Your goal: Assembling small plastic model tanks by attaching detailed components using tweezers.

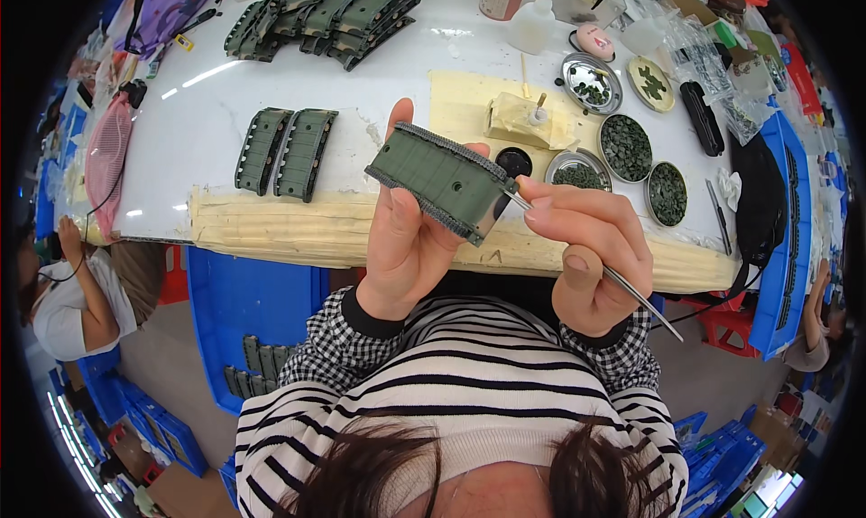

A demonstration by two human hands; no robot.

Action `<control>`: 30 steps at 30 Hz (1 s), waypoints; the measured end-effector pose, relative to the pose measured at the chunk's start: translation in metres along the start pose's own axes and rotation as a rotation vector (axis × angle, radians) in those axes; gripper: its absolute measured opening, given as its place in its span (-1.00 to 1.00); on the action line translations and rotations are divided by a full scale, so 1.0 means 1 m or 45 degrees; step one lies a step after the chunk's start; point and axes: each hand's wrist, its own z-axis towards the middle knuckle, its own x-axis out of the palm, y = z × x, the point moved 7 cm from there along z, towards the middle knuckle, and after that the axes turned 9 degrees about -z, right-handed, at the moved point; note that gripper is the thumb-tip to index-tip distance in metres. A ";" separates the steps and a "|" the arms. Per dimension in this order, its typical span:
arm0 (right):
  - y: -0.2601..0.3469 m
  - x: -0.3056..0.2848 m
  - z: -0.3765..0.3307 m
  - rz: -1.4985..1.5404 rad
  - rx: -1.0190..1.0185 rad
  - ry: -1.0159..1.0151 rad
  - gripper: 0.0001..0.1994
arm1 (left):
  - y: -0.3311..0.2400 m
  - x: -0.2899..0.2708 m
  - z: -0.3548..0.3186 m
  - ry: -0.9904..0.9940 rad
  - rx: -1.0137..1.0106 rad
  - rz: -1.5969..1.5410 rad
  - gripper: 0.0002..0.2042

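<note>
My left hand [397,252] is closed around a green toy tank hull [431,177] with grey tracks along both long edges. The hull's flat side, with a small round hole, faces up. A slender metal tool [642,300] lies in the closed fingers of my right hand [600,247]. Its tip meets the right end of the hull, where a brown-and-black patch shows. Whether the tool is a tweezer or a plain rod cannot be made out. Just behind the hull sits a small black round pot [514,162].
Two similar hulls [307,155] lie at the left, and a pile of them [329,17] at the back. Round tins [600,148] of small green parts stand at the right, by a tape-covered block [528,121]. Below the table's padded edge [271,220] is a blue bin [212,288].
</note>
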 end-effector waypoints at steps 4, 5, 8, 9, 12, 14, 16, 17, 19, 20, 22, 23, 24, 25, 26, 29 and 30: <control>0.001 0.000 0.000 -0.010 0.003 0.003 -0.77 | 0.001 0.000 0.000 -0.015 0.019 -0.003 -0.18; 0.002 0.000 0.000 -0.010 0.006 0.001 -0.76 | 0.001 0.000 0.000 -0.018 0.021 -0.006 -0.18; 0.002 0.000 -0.002 -0.028 -0.009 0.027 -0.74 | 0.002 0.001 -0.001 -0.006 0.019 -0.006 -0.17; 0.003 0.000 -0.002 -0.025 -0.010 0.034 -0.73 | 0.002 0.001 -0.001 0.000 0.016 -0.005 -0.17; 0.003 0.000 -0.004 -0.018 -0.013 0.057 -0.70 | 0.003 0.002 -0.001 0.031 0.007 -0.015 -0.17; 0.003 -0.001 -0.003 -0.017 -0.013 0.076 -0.69 | 0.003 0.001 -0.001 0.039 0.000 -0.014 -0.16; 0.004 -0.001 -0.003 -0.019 -0.013 0.092 -0.68 | 0.003 0.000 -0.001 0.055 -0.006 -0.019 -0.16; 0.004 -0.001 -0.002 -0.021 -0.017 0.097 -0.68 | 0.003 -0.001 0.000 0.067 -0.009 -0.024 -0.15; 0.004 -0.001 -0.002 -0.026 -0.026 0.102 -0.68 | 0.002 0.000 0.000 0.076 -0.005 -0.019 -0.15; 0.004 -0.001 -0.002 -0.027 -0.026 0.106 -0.67 | 0.002 0.000 0.000 0.074 0.002 -0.011 -0.15; 0.004 -0.001 -0.002 -0.028 -0.019 0.116 -0.66 | 0.001 0.000 0.001 0.072 0.007 -0.001 -0.15; 0.004 -0.001 -0.002 -0.028 -0.012 0.122 -0.65 | 0.001 0.000 0.001 0.073 0.004 0.000 -0.15; 0.004 -0.001 -0.002 -0.021 -0.014 0.114 -0.69 | 0.001 0.000 0.002 0.072 0.002 0.001 -0.15; 0.003 0.000 -0.002 -0.014 -0.016 0.106 -0.73 | 0.001 0.000 0.002 0.095 -0.005 -0.040 -0.16; 0.002 0.000 -0.003 -0.007 -0.018 0.097 -0.76 | 0.001 0.001 0.003 0.117 -0.012 -0.081 -0.17; -0.010 -0.011 -0.006 0.085 0.032 -0.086 -0.76 | 0.002 0.002 0.004 0.149 -0.052 -0.314 -0.23; -0.016 -0.016 -0.006 0.082 0.056 -0.168 -0.73 | 0.002 0.002 0.004 0.153 -0.069 -0.409 -0.25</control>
